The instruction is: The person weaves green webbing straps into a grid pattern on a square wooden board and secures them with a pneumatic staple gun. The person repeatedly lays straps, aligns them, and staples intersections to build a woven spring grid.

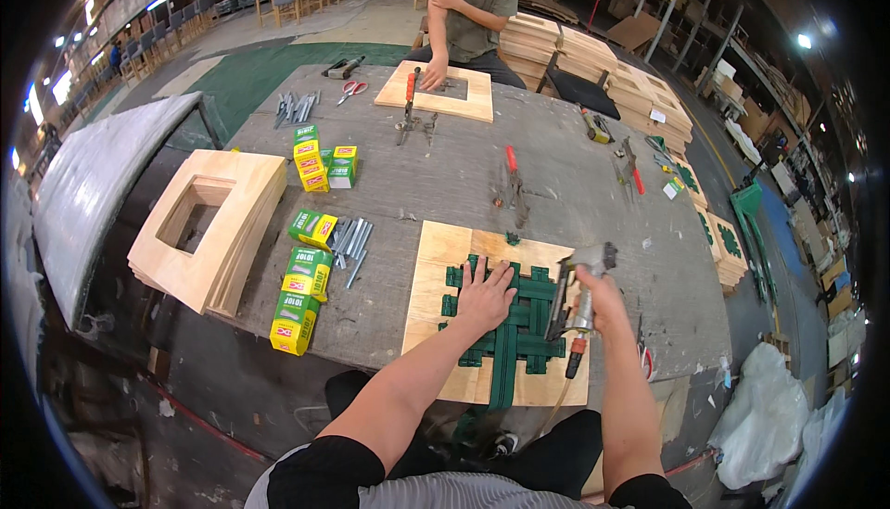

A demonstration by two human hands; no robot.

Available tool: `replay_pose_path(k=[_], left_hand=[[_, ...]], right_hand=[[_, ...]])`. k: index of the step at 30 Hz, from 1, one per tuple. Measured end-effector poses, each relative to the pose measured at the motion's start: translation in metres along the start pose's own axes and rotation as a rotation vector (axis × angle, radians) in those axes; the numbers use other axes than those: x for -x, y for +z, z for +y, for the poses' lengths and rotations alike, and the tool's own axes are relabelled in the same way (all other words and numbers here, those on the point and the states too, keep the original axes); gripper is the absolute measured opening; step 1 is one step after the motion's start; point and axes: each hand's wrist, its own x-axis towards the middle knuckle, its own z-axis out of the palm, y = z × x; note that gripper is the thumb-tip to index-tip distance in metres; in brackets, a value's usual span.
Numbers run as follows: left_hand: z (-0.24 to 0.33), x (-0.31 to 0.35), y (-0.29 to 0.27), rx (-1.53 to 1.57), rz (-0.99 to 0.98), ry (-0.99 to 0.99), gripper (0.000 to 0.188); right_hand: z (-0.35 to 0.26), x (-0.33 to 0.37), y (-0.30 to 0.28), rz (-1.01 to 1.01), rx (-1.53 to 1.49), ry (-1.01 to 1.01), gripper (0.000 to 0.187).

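A square plywood board lies at the near edge of the table, with dark green webbing straps woven across its middle. One strap's tail hangs over the board's near edge. My left hand presses flat on the webbing, fingers spread. In my right hand is a pneumatic staple gun, gripped by its handle at the right side of the weave. Its air hose runs down toward me from an orange-red fitting. Whether the nose touches the webbing, I cannot tell. A small green scrap sits above the weave.
Left of the board are green-yellow boxes, loose staple strips and stacked wooden frames. Red-handled pliers lie beyond. Across the table, a co-worker's hand rests at another wooden frame. Scissors lie at the far left.
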Motion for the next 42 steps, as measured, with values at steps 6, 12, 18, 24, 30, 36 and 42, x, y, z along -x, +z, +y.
replay_pose_path(k=[6,12,18,24,30,36,42], left_hand=[[-0.004,0.002,-0.001,0.016,0.039,0.001,0.053],[-0.005,0.004,0.0,0.043,0.076,0.007,0.051],[-0.009,0.004,0.0,0.036,0.032,-0.012,0.05],[-0.006,0.001,0.0,0.039,0.008,-0.024,0.051],[-0.013,0.004,0.0,0.118,0.069,-0.079,0.049],[-0.007,0.002,-0.003,0.151,0.043,-0.081,0.045],[-0.017,0.003,-0.004,0.21,0.135,-0.118,0.038]], right_hand=[[0.01,-0.015,0.07,-0.165,0.138,0.032,0.027],[0.013,-0.024,0.091,-0.176,0.186,0.016,0.024],[0.011,-0.024,0.103,-0.153,0.257,0.032,0.022],[0.016,-0.03,0.103,-0.194,0.283,0.003,0.017],[0.016,-0.021,0.114,-0.169,0.274,-0.008,0.018],[0.015,-0.027,0.107,-0.221,0.29,-0.019,0.018],[0.012,-0.021,0.122,-0.234,0.28,-0.032,0.016]])
